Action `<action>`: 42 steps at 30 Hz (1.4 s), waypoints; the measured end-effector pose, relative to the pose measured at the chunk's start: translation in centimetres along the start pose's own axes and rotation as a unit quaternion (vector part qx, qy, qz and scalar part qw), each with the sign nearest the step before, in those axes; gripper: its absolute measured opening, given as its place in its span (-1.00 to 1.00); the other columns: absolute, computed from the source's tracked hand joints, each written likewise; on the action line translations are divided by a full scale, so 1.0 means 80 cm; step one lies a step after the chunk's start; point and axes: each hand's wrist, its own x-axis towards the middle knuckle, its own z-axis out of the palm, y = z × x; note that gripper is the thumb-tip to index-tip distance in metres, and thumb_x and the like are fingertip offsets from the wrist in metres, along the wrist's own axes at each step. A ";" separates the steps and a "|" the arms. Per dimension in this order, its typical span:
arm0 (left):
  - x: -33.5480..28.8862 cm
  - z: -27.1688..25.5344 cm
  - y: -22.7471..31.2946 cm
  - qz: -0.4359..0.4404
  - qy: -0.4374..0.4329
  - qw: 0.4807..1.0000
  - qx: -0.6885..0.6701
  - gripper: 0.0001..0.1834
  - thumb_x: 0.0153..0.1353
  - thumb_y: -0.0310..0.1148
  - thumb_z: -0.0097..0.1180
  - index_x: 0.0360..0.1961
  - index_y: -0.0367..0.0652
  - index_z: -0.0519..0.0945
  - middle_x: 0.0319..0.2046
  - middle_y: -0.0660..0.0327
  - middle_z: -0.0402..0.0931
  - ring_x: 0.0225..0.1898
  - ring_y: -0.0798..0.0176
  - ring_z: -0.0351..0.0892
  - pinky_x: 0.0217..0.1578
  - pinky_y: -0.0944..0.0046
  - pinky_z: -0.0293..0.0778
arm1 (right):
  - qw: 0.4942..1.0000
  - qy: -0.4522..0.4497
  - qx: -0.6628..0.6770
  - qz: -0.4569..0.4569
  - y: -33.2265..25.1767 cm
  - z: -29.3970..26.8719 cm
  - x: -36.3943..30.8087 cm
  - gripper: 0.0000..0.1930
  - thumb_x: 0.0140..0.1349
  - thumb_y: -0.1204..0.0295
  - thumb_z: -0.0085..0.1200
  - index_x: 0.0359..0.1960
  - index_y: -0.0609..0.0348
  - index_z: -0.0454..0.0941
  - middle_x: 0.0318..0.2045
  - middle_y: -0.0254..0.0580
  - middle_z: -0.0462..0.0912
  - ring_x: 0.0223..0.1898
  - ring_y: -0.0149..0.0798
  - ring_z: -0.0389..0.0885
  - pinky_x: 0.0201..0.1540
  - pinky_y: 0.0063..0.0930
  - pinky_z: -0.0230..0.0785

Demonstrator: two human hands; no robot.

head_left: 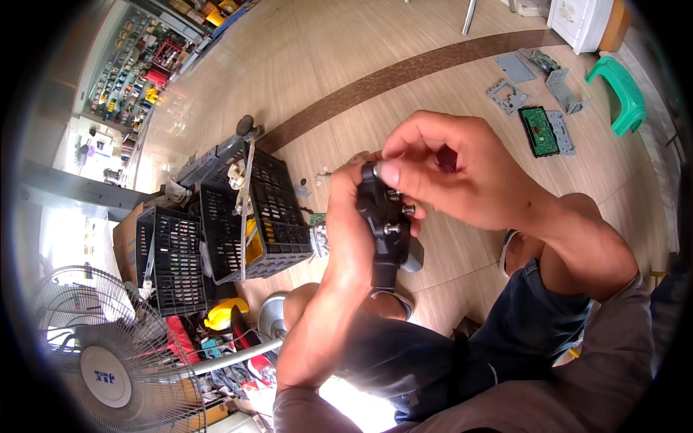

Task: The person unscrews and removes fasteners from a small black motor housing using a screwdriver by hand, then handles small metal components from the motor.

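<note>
My left hand (351, 216) is closed around a black plastic housing (382, 216) with several short metal posts on its side, held upright in front of my knees. At the housing's upper end, my right hand (462, 169) is closed, with thumb and forefinger pinched together beside a small metal fitting (377, 170). Whatever lies between those fingertips is too small to make out. Inside the curled fingers of that hand shows a dark red thing (447, 159), mostly hidden, its kind unclear. The housing's far side is covered by my left fingers.
Black plastic crates (281, 231) stand at the left beside a standing fan (108, 368). On the tiled floor at the far right lie a green circuit board (538, 131) and grey metal plates (515, 68), near a green plastic stool (622, 94).
</note>
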 end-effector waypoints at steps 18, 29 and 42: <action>0.011 -0.021 0.011 -0.059 -0.033 0.992 -0.105 -0.37 0.27 0.08 -0.23 0.04 -0.28 0.50 -0.15 -0.01 0.54 -0.28 0.02 0.61 -0.45 0.06 0.59 | 0.991 -0.053 -0.125 0.005 0.003 -0.028 0.004 -0.84 0.15 0.44 0.17 -0.35 0.33 0.65 -0.52 -0.12 0.69 -0.50 -0.38 0.65 -0.38 -0.48 0.46; 0.007 -0.019 0.008 -0.008 -0.041 0.997 -0.071 -0.33 0.30 0.13 -0.26 0.10 -0.27 0.45 -0.04 -0.05 0.51 -0.26 -0.04 0.60 -0.39 0.01 0.60 | 0.981 -0.126 -0.142 0.030 0.010 -0.018 -0.005 -0.87 0.15 0.47 0.12 -0.40 0.29 0.65 -0.53 -0.08 0.70 -0.48 -0.18 0.69 -0.38 -0.37 0.46; 0.004 -0.018 0.007 -0.019 -0.037 0.994 -0.105 -0.34 0.31 0.10 -0.25 0.12 -0.29 0.43 -0.06 -0.12 0.52 -0.13 -0.06 0.59 -0.12 -0.09 0.56 | 0.983 -0.114 -0.139 0.048 0.015 -0.012 -0.008 -0.83 0.18 0.41 0.15 -0.37 0.30 0.65 -0.56 -0.06 0.68 -0.49 -0.09 0.69 -0.36 -0.29 0.46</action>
